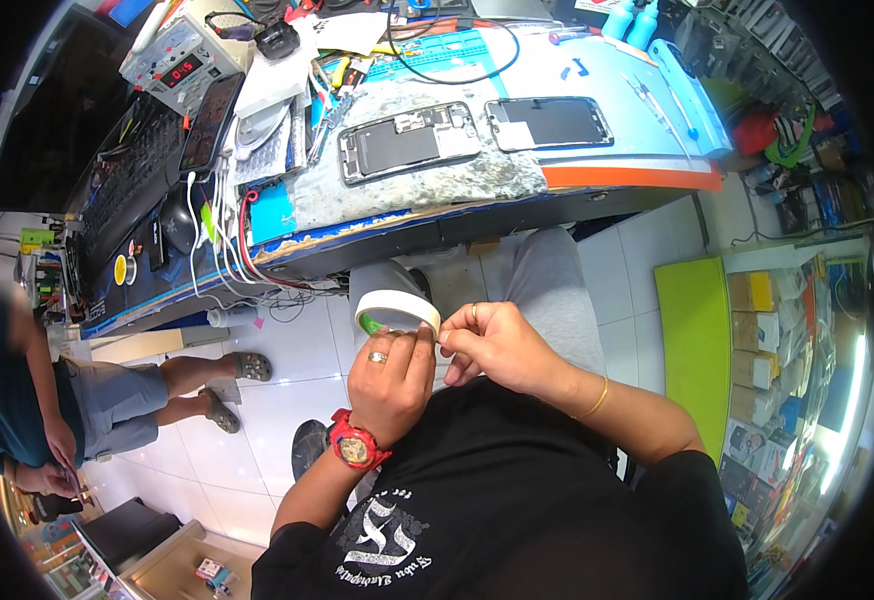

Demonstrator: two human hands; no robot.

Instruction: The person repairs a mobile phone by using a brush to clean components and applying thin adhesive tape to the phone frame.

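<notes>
My left hand, with a ring and a red wristwatch, grips a white roll of tape with green showing inside its ring, held over my lap. My right hand, with a ring and a thin gold bracelet, pinches at the roll's right side, where the tape's end seems to be; the pinched bit is too small to see clearly. Above them on the bench, an opened phone body lies on a mottled grey mat, and a detached phone screen lies to its right.
A blue mat with tweezers, a power supply, cables, keyboard and phone crowd the bench. A co-worker stands at left holding something small. A green board and boxed goods stand at right.
</notes>
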